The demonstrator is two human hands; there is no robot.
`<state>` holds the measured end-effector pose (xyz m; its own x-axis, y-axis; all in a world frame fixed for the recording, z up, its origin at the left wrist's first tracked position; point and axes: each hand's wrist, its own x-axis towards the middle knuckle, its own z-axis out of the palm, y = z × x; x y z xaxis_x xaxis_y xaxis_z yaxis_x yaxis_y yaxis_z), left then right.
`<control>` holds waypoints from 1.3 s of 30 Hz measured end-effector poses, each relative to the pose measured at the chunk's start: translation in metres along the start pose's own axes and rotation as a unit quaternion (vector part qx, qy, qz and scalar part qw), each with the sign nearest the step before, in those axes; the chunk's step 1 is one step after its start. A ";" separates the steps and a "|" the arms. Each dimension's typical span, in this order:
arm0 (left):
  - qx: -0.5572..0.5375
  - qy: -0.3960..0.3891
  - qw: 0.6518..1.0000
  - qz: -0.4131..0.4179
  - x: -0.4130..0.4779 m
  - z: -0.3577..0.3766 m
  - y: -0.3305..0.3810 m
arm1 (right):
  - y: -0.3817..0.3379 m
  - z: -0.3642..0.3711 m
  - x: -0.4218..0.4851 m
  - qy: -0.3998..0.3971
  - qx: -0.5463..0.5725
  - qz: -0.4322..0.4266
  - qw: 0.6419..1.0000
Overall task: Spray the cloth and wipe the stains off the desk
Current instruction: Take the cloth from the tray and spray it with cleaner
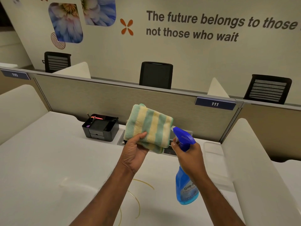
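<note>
a: nearest us, thin yellow-brown ring stains (138, 199) on the white desk (48, 168), under our forearms and not yet wiped.

b: above them, our right hand (189, 158) wraps the neck of the blue spray bottle (186, 186), a finger near the trigger.

a: our left hand (135, 148) pinches the folded striped cloth (149, 126) by its lower edge, thumb on top.

b: the nozzle points up-left at the cloth, just beside it. a black organizer (101, 128) sits behind.

Left hand (136, 150) lifts cloth (147, 126); right hand (189, 156) aims spray bottle (186, 183).
</note>
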<state>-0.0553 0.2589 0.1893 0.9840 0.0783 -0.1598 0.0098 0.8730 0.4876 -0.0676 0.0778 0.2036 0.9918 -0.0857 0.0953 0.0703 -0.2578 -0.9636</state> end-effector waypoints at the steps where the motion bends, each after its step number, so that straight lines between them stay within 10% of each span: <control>1: -0.002 0.003 1.000 -0.003 0.000 0.000 -0.001 | -0.001 0.000 0.002 0.007 0.003 -0.002 1.000; 39: 0.088 0.058 0.994 -0.028 -0.001 0.005 -0.039 | 0.005 -0.001 -0.013 -0.036 0.020 0.000 0.999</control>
<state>-0.0557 0.2228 0.1747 0.9539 0.0968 -0.2842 0.1046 0.7801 0.6169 -0.0798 0.0766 0.1982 0.9968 -0.0169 0.0780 0.0724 -0.2180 -0.9733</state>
